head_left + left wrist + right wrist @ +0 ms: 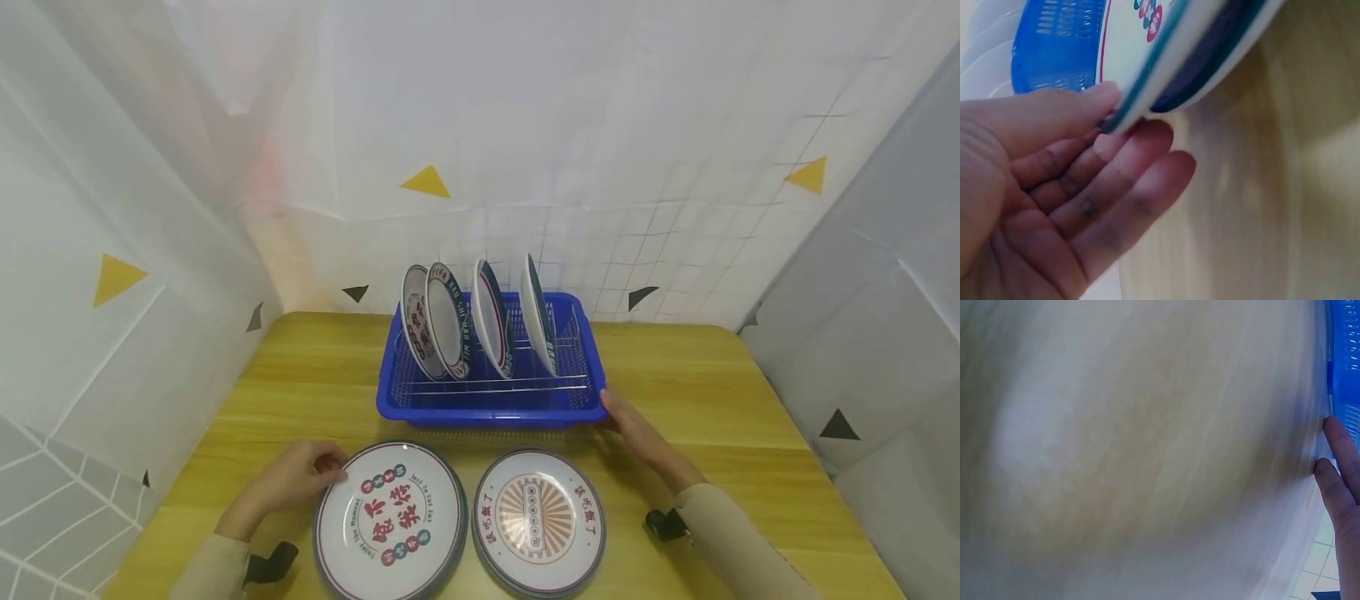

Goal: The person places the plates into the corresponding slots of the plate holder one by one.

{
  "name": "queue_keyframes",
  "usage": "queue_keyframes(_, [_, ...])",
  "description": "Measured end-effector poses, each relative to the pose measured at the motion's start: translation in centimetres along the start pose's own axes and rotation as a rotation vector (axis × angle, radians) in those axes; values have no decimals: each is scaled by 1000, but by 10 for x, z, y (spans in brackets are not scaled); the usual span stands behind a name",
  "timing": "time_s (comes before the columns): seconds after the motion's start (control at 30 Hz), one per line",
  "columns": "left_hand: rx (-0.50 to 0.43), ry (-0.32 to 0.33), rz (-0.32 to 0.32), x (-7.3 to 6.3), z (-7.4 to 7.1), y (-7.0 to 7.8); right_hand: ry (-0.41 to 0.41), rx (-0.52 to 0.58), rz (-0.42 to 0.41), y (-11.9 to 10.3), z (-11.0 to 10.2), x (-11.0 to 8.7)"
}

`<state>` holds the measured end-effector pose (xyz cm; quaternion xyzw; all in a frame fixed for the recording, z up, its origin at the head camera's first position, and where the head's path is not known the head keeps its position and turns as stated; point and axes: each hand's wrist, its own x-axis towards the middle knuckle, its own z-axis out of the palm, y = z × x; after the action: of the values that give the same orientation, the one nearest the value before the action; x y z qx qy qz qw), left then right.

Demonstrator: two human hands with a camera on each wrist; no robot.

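Observation:
My left hand (292, 479) is at the left rim of the top large white plate (397, 533), on a stack of such plates with red characters. The left wrist view shows the thumb on top of the plate's rim (1141, 81) and the fingers curled beneath it; another plate lies below. My right hand (637, 433) touches the front right corner of a blue basket (480, 414) with nearly straight fingers. In the right wrist view only a couple of fingers (1341, 481) show against the basket's side; the rest of the hand is out of frame.
Several plates (447, 321) stand upright in the basket's wire rack (487, 385). A stack of smaller plates (538, 521) with a sunburst print lies right of the large ones. White sheeting (562, 125) closes off the back and sides of the wooden table (315, 383).

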<state>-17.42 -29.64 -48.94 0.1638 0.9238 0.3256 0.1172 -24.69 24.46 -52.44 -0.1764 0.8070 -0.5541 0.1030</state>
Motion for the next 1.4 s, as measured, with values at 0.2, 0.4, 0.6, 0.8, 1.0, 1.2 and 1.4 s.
queue_keyframes(0.2, [-66,45,-18,-1,-10,3,-1,0,-15,0,-1,1])
queue_keyframes(0.4, [-48,84,33,-2,-15,4,2,-13,-18,1,-1,0])
queue_keyframes(0.6, [-43,104,72,-6,-21,8,1,-10,-26,0,0,0])
queue_keyframes(0.8, [-44,139,60,-11,-29,12,1,-10,-24,-2,0,-1])
queue_keyframes(1.0, [-51,152,49,-15,-34,12,0,-2,-19,-2,1,-2])
queue_keyframes(1.2, [-144,121,70,-18,-40,12,8,-1,-12,-2,1,-2])
queue_keyframes(1.4, [-294,115,157,-23,-47,12,3,3,-21,0,0,-1])
